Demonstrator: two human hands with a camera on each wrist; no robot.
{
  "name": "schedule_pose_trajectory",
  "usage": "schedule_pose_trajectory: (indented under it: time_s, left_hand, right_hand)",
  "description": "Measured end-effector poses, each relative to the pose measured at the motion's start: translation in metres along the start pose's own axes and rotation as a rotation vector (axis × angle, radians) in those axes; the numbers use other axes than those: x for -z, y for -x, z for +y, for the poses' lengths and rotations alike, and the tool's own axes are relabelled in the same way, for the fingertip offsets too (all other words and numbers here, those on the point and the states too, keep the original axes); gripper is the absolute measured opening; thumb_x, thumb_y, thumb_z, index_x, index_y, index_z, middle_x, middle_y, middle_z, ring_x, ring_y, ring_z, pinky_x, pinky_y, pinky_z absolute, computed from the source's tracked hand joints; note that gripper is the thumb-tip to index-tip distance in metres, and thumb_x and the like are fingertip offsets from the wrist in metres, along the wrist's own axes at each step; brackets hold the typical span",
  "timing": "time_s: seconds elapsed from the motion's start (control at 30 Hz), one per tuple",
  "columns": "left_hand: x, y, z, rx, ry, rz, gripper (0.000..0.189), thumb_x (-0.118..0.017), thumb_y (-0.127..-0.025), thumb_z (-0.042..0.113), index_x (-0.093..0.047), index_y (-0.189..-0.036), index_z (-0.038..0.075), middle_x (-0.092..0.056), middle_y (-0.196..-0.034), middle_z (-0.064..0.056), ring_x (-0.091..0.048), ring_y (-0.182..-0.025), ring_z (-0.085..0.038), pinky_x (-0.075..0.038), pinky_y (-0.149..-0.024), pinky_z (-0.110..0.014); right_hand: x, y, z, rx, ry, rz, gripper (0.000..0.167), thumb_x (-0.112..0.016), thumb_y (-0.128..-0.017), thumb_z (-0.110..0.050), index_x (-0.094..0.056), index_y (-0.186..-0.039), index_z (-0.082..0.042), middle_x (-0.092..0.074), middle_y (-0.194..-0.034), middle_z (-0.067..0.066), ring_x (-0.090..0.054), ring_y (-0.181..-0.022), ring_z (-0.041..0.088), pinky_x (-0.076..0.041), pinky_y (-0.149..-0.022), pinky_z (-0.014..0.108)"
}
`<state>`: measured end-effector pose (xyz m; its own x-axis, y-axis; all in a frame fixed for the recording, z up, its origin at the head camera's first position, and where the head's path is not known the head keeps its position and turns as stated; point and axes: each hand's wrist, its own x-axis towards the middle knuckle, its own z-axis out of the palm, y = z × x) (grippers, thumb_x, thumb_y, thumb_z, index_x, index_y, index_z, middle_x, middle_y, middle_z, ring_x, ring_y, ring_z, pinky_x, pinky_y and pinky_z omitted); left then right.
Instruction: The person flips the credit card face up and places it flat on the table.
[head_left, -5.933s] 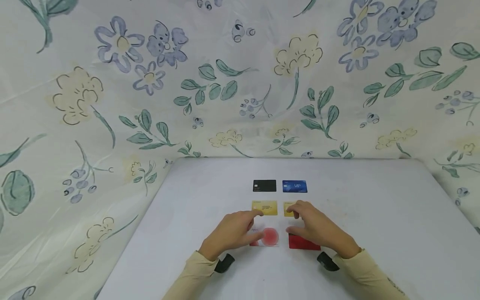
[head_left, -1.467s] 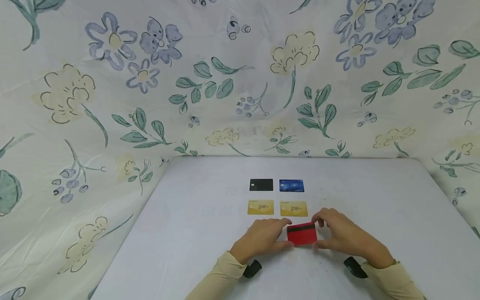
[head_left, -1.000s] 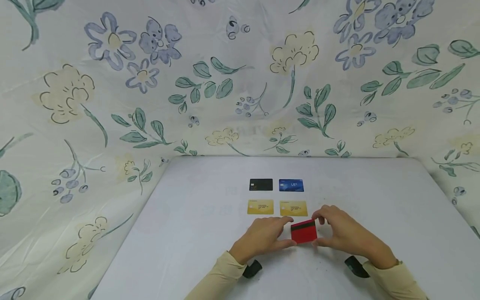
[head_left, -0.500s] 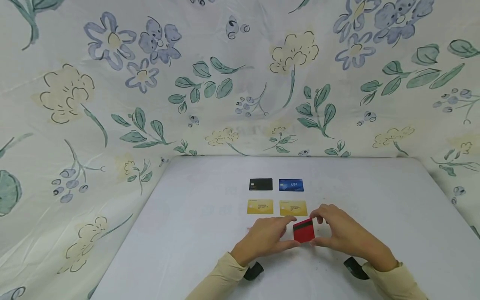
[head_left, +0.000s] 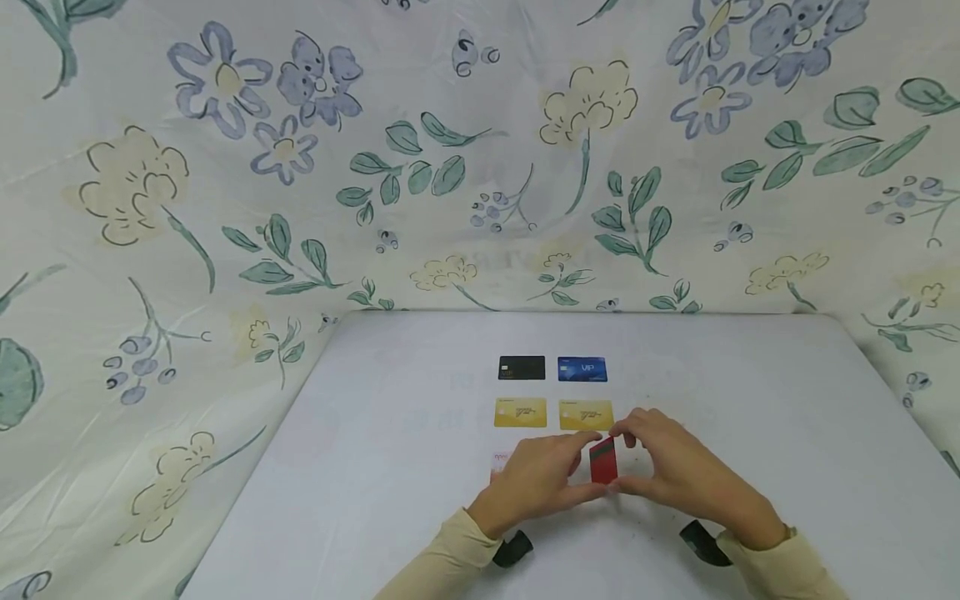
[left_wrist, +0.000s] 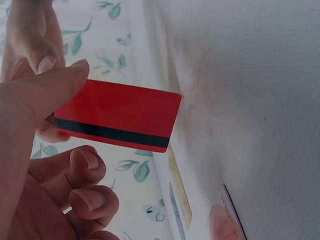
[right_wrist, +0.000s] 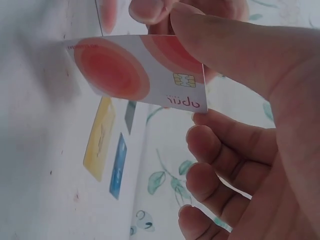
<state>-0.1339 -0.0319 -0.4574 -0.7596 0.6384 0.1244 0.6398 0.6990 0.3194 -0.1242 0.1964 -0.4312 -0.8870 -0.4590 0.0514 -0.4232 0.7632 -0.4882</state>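
Between both hands, a bank card (head_left: 603, 462) is tilted up steeply, its red back with a black stripe towards the left hand. Its white face in the right wrist view carries pink-red circles and a gold chip. The right hand (head_left: 667, 462) grips the raised short end by thumb and forefinger. At that end too, the left hand (head_left: 536, 475) has its thumb over one corner, forefinger close by the opposite corner, other fingers curled loosely. The card's far short end points down to the white table. A white card with a pink circle (left_wrist: 223, 222) lies mostly hidden under the left hand.
Beyond the hands, two gold cards (head_left: 521, 412) lie side by side. Behind them are a black card (head_left: 522, 367) and a blue VIP card (head_left: 582, 369). The white table (head_left: 390, 467) ends at a flower-patterned cloth (head_left: 480, 167).
Earlier the hands were apart over the front cards. Since then both took the red-backed card by its edges, and its right side has swung up and leftward, the right hand moving towards the left.
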Motion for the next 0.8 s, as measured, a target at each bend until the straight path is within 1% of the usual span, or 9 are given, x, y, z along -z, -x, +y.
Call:
schedule_pose_trajectory:
  time_s: [0.07, 0.17, 0.33, 0.43, 0.53, 0.67, 0.8]
  left_hand:
    - [-0.0004, 0.0003, 0.0008, -0.005, -0.008, 0.017, 0.063, -0.071, -0.092, 0.058, -0.058, -0.142, 0.022, -0.067, -0.081, 0.007, -0.048, -0.068, 0.000, -0.036, -0.056, -0.012]
    - [-0.0008, 0.0007, 0.0023, -0.003, 0.007, 0.030, 0.064, -0.071, -0.092, 0.059, -0.057, -0.143, 0.023, -0.065, -0.080, 0.008, -0.048, -0.067, 0.001, -0.035, -0.056, -0.011]
    - [-0.0017, 0.0010, 0.0031, -0.016, 0.035, 0.056, 0.066, -0.071, -0.092, 0.058, -0.056, -0.145, 0.023, -0.062, -0.079, 0.009, -0.047, -0.067, 0.001, -0.034, -0.055, -0.011]
    - [-0.0020, 0.0009, 0.0028, -0.023, 0.051, 0.067, 0.065, -0.073, -0.092, 0.055, -0.055, -0.146, 0.023, -0.062, -0.079, 0.008, -0.046, -0.067, 0.001, -0.033, -0.055, -0.011]
    - [-0.0024, 0.0007, 0.0020, -0.028, 0.052, 0.073, 0.064, -0.074, -0.091, 0.053, -0.056, -0.145, 0.023, -0.060, -0.077, 0.008, -0.045, -0.066, 0.001, -0.031, -0.054, -0.011]
    - [-0.0010, 0.0007, 0.0014, -0.026, 0.046, 0.077, 0.063, -0.076, -0.090, 0.050, -0.058, -0.143, 0.022, -0.055, -0.075, 0.011, -0.042, -0.064, 0.002, -0.028, -0.054, -0.011]
    - [0.0010, 0.0011, 0.0013, -0.015, 0.052, 0.076, 0.062, -0.077, -0.090, 0.050, -0.059, -0.141, 0.020, -0.055, -0.076, 0.010, -0.043, -0.065, 0.001, -0.029, -0.054, -0.011]
  right_hand:
    - [-0.0019, 0.0005, -0.0005, 0.023, 0.004, 0.018, 0.061, -0.090, -0.076, -0.047, -0.067, -0.125, -0.019, -0.062, -0.102, -0.007, -0.055, -0.097, 0.014, -0.052, -0.081, 0.026]
    - [-0.0040, 0.0008, -0.0010, 0.053, 0.009, 0.038, 0.060, -0.088, -0.077, -0.049, -0.067, -0.124, -0.020, -0.062, -0.102, -0.007, -0.054, -0.097, 0.014, -0.051, -0.080, 0.026]
    - [-0.0064, 0.0000, -0.0037, 0.057, 0.015, 0.053, 0.060, -0.087, -0.077, -0.053, -0.067, -0.124, -0.021, -0.062, -0.100, -0.007, -0.054, -0.097, 0.015, -0.051, -0.081, 0.027]
    - [-0.0075, 0.0001, -0.0053, 0.057, 0.024, 0.052, 0.062, -0.086, -0.076, -0.056, -0.067, -0.124, -0.023, -0.061, -0.100, -0.008, -0.054, -0.099, 0.015, -0.051, -0.082, 0.027]
    - [-0.0078, 0.0005, -0.0054, 0.059, 0.022, 0.051, 0.063, -0.086, -0.076, -0.057, -0.066, -0.125, -0.023, -0.061, -0.100, -0.009, -0.054, -0.099, 0.015, -0.051, -0.082, 0.027]
    - [-0.0076, 0.0005, -0.0040, 0.057, 0.014, 0.049, 0.064, -0.089, -0.074, -0.052, -0.066, -0.127, -0.023, -0.061, -0.100, -0.008, -0.053, -0.099, 0.015, -0.050, -0.080, 0.026]
    - [-0.0080, -0.0010, -0.0007, 0.043, 0.024, 0.034, 0.067, -0.092, -0.073, -0.048, -0.066, -0.128, -0.020, -0.061, -0.101, -0.007, -0.052, -0.098, 0.016, -0.050, -0.080, 0.028]
